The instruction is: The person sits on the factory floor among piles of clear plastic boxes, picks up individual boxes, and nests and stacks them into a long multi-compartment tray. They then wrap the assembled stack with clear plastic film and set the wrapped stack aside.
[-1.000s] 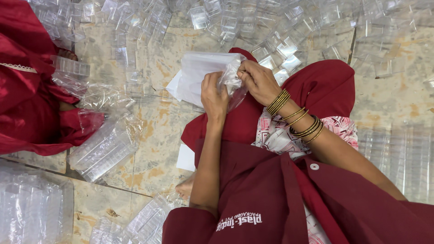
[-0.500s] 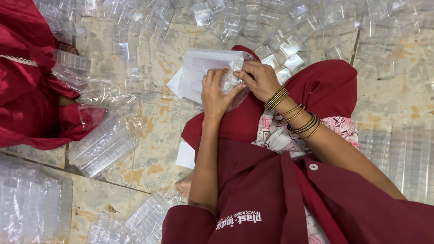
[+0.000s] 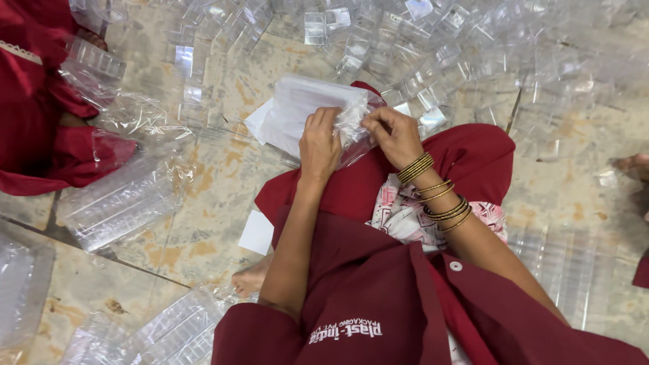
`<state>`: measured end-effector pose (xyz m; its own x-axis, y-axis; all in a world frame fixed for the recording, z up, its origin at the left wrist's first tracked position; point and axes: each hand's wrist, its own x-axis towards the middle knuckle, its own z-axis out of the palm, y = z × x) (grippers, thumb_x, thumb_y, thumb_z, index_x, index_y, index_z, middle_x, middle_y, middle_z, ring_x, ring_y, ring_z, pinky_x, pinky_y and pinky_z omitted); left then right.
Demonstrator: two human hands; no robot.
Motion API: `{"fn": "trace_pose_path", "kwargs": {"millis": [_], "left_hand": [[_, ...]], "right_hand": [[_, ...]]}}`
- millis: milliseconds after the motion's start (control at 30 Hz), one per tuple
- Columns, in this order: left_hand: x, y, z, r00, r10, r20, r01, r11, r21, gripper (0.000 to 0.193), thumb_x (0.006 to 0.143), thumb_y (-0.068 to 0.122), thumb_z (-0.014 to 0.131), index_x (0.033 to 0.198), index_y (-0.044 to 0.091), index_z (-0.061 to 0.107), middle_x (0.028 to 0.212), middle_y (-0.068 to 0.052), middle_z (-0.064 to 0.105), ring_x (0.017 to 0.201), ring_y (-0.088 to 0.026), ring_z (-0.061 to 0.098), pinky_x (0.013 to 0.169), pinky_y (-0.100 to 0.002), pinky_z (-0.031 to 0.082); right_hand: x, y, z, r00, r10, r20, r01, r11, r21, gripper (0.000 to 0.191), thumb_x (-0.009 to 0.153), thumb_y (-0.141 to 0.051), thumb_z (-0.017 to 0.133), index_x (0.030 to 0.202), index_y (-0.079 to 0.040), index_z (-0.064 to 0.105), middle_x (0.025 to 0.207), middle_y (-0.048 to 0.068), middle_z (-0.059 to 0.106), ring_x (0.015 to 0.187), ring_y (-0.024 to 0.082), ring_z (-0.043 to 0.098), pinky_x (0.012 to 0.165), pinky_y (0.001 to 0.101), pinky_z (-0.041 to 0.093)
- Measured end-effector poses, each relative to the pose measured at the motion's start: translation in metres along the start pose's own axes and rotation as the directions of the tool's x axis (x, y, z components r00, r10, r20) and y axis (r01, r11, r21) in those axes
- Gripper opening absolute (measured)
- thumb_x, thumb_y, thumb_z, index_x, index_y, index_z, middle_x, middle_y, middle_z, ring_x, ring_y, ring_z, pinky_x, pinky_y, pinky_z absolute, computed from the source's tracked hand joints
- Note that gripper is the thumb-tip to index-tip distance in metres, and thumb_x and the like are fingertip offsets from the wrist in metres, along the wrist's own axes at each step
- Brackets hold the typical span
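At centre frame the left hand (image 3: 320, 143) and right hand (image 3: 393, 134) both pinch the crinkled open end of a clear plastic bag (image 3: 297, 115) holding a white stack; the bag extends up-left from the fingers. Loose clear plastic boxes (image 3: 378, 40) litter the mottled stone floor (image 3: 223, 169).

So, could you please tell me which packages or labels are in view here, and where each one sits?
Clear bag: white-looking stack, held by left hand and right hand.
Wrapped clear trays: long pack, floor left.
White card: square, beside the knee.
White logo: on maroon garment.
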<state>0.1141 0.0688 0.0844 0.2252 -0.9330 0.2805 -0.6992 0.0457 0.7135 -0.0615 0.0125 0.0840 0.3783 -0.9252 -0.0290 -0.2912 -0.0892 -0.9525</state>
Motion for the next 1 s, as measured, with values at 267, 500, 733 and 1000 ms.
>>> {"fn": "trace_pose_path", "kwargs": {"millis": [267,500,733,1000], "left_hand": [[-0.002,-0.001,-0.012,0.999,0.045,-0.004,-0.045,0.993,-0.11,0.041,0.079,0.005,0.067,0.121,0.004,0.064,0.12,-0.012,0.065,0.111,-0.036,0.061,0.096,-0.044,0.051],[-0.009,0.0,-0.01,0.99,0.135,-0.047,-0.139,0.986,-0.095,0.056,0.078,0.032,0.082,0.119,-0.002,0.064,0.12,-0.018,0.065,0.115,-0.036,0.06,0.097,-0.044,0.05],[-0.012,-0.022,0.01,0.991,-0.021,-0.135,-0.003,0.984,-0.176,0.023,0.101,0.014,0.062,0.116,-0.001,0.071,0.119,-0.018,0.072,0.116,-0.035,0.067,0.102,-0.042,0.053],[-0.014,-0.023,0.013,0.992,-0.041,-0.122,0.018,0.983,-0.183,0.026,0.105,0.017,0.057,0.117,-0.002,0.07,0.12,-0.02,0.073,0.117,-0.035,0.068,0.102,-0.042,0.053]], "right_hand": [[-0.002,-0.01,-0.004,0.768,-0.631,0.109,0.625,0.699,-0.348,0.023,0.101,-0.023,0.072,0.104,-0.001,0.068,0.091,0.015,0.069,0.079,0.021,0.064,0.069,0.0325,0.053],[0.006,0.002,0.011,0.998,0.034,0.046,-0.028,0.991,-0.131,0.028,0.108,-0.026,0.062,0.096,-0.004,0.075,0.069,0.006,0.07,0.059,0.012,0.065,0.056,0.0285,0.051],[0.008,-0.026,-0.01,0.957,-0.288,0.03,0.287,0.934,-0.213,0.021,0.1,-0.016,0.066,0.118,-0.006,0.07,0.098,0.007,0.067,0.083,0.014,0.069,0.069,0.0279,0.058],[0.009,-0.037,0.002,0.973,-0.223,0.067,0.229,0.874,-0.428,0.015,0.095,-0.02,0.079,0.102,-0.008,0.075,0.097,0.007,0.064,0.082,0.019,0.066,0.074,0.0334,0.053]]}}
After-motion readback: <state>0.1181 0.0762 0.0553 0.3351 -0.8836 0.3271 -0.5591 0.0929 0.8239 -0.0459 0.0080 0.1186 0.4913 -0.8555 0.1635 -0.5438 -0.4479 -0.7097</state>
